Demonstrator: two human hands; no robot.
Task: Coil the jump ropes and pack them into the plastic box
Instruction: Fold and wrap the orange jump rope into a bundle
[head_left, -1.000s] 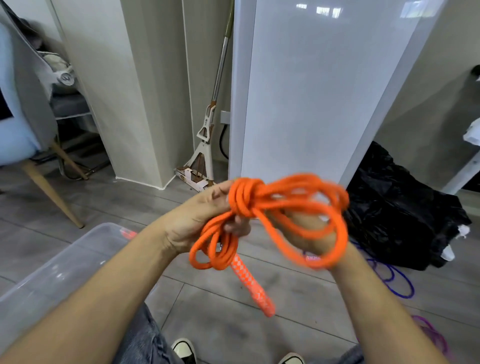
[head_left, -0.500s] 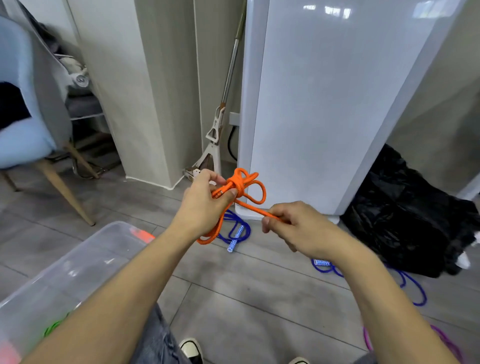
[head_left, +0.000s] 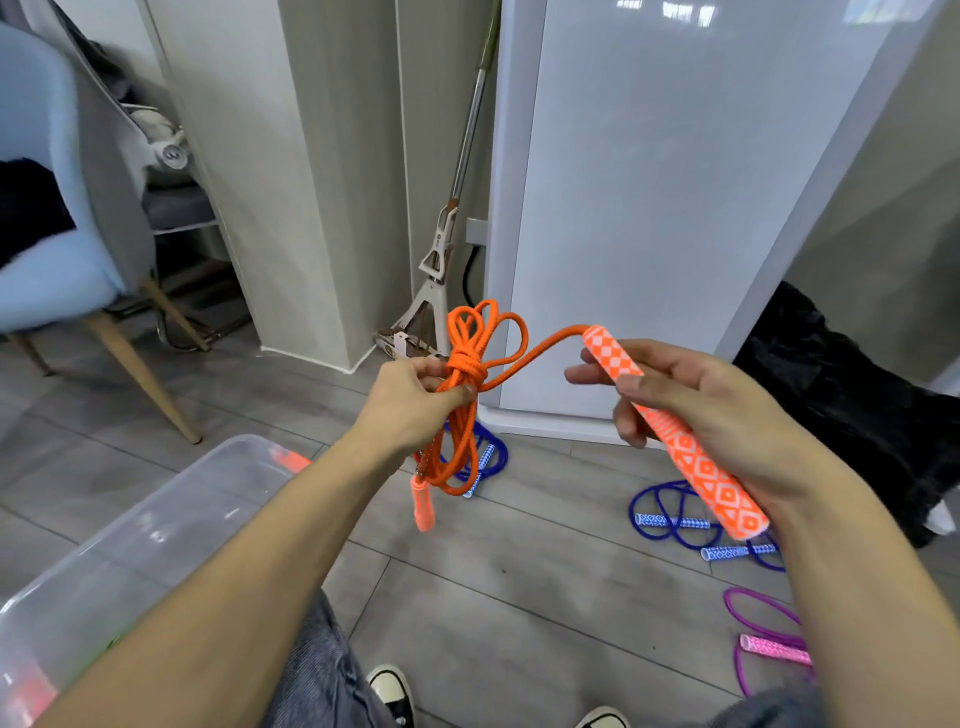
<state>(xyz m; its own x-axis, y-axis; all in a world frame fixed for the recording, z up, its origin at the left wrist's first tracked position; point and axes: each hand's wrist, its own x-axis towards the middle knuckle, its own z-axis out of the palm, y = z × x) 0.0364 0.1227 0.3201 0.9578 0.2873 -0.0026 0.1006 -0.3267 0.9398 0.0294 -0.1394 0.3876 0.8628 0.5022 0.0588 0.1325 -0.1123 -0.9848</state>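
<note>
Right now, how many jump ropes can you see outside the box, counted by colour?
Orange: 1, the orange rope, held in both hands
Blue: 2, a blue rope behind the orange coil, another blue rope on the floor to the right
Purple: 1, the purple rope at lower right
Total: 4

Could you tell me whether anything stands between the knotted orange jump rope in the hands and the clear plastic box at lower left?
Nothing visible does. The left hand grips the knotted orange jump rope, the right hand holds its orange diamond-patterned handle, and the clear plastic box lies open below the left forearm. The blue ropes lie elsewhere on the floor.
</note>
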